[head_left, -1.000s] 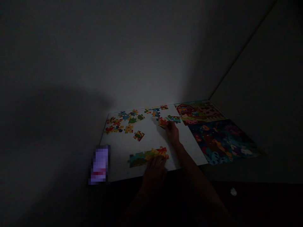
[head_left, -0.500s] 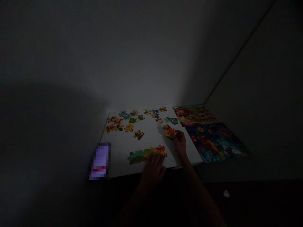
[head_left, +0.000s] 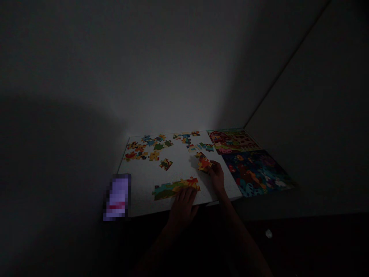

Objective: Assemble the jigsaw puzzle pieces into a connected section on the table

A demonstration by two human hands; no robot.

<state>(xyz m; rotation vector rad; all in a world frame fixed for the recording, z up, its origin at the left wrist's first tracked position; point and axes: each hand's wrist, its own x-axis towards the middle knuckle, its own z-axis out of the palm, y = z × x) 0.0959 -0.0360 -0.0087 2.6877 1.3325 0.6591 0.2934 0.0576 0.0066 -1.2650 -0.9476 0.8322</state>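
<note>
My left hand [head_left: 183,204] lies with its fingers stretched out on the lower right part of a joined strip of jigsaw pieces [head_left: 167,189], near the front edge of the white table [head_left: 141,192]. In my right hand [head_left: 216,175] a puzzle piece [head_left: 204,163] in orange, yellow and dark green is pinched between thumb and fingers. It is held just above the table, up and to the right of the strip; it may be more than one joined piece. A single loose piece [head_left: 166,164] lies left of it, above the strip.
Several loose puzzle pieces [head_left: 154,155] are spread along the table's left and back. Two finished pictures, a farm scene [head_left: 233,140] and a dark blue animal scene [head_left: 256,173], cover the right side. A blurred phone-like object [head_left: 117,196] is at the left edge. A wall [head_left: 173,77] rises behind. The room is dim.
The piece in my right hand has turned a little and now stands more upright. My left hand stays on the strip. The whole view has shifted slightly.
</note>
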